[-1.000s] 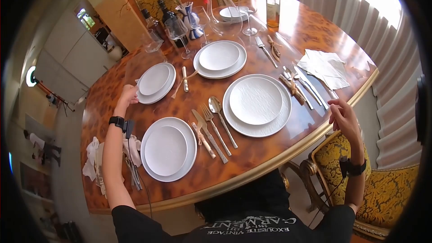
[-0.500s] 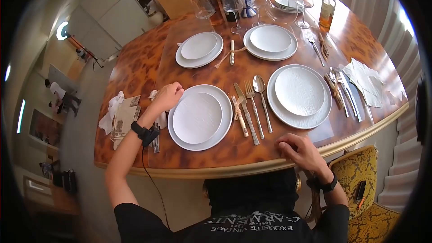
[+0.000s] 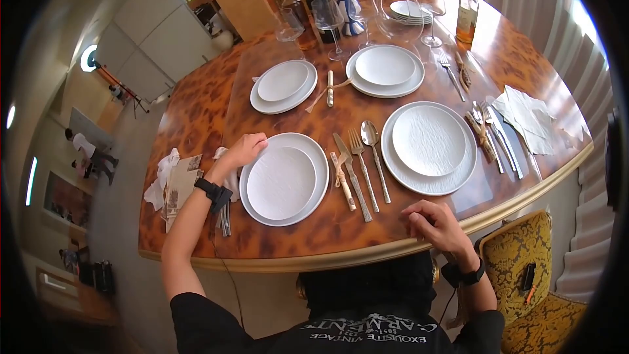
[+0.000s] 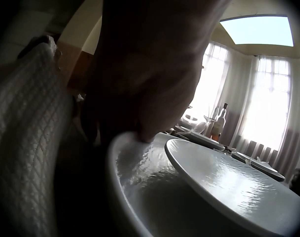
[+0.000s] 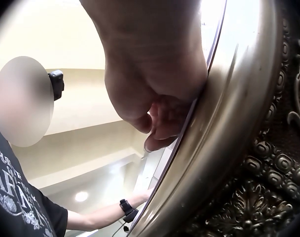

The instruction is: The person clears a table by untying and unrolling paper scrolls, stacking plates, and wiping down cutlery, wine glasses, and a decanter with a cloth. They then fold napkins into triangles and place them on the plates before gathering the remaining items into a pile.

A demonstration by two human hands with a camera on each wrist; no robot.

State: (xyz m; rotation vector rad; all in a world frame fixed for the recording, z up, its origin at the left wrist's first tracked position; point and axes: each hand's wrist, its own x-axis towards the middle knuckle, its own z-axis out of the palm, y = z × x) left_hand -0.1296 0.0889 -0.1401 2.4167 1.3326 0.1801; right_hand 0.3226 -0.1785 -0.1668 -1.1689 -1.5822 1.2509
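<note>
My left hand [image 3: 244, 151] is at the upper left rim of the near-left large white plate [image 3: 322, 174]. In the left wrist view, the thumb lies over the rim [image 4: 121, 190] while the other fingers stay in shadow outside it; the hand pinches the rim. A smaller white plate [image 3: 282, 183] sits on the large one. Right of the plates lie a ribbon-tied napkin roll [image 3: 343, 187], a knife [image 3: 354, 180], a fork [image 3: 364, 167] and a spoon [image 3: 377, 160]. My right hand [image 3: 436, 225] hangs loosely curled at the table's front edge, holding nothing.
Three more plate pairs [image 3: 429, 141] stand on the table [image 3: 308, 242]. Wine glasses [image 3: 327, 18], bottles [image 3: 467, 16] and a vase [image 3: 346, 6] stand at the back. Crumpled napkins [image 3: 164, 177] lie at left, paper napkins [image 3: 527, 121] at right. A yellow patterned chair [image 3: 517, 262] stands front right.
My left hand has left the far-left plate and come to the near-left plate's rim. My right hand has moved left to the table's front edge. The head view has shifted.
</note>
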